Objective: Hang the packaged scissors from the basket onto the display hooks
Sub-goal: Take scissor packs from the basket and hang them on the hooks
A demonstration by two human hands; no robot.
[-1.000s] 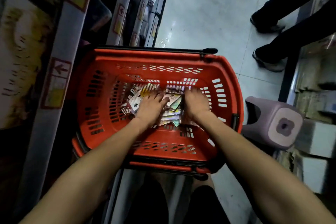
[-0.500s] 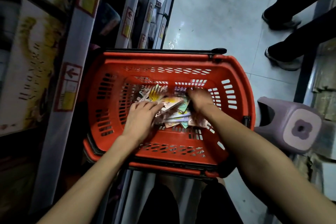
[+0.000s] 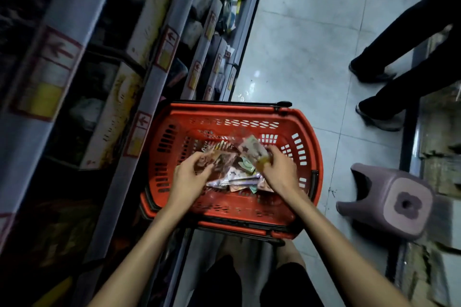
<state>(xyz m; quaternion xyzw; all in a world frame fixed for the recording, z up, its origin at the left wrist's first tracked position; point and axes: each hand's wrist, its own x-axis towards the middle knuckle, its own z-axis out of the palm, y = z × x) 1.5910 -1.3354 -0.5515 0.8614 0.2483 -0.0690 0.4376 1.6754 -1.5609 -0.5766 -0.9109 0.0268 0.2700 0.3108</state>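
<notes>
A red plastic basket sits on the floor in front of my knees. Several flat packaged scissors lie in a loose pile on its bottom. My left hand is inside the basket, its fingers closed on a pinkish pack at the pile's left. My right hand is at the pile's right, gripping a pack tilted up above the others. No display hooks are visible.
Store shelves with price tags run along the left, close to the basket. A purple plastic stool stands to the right. Another person's dark-trousered legs and shoes stand on the tiled floor at upper right. Stacked boxes line the right edge.
Both hands went from lying flat on the pile to gripping packs and lifting them; the right hand's pack now tilts up. The view has shifted, showing more shelf at left.
</notes>
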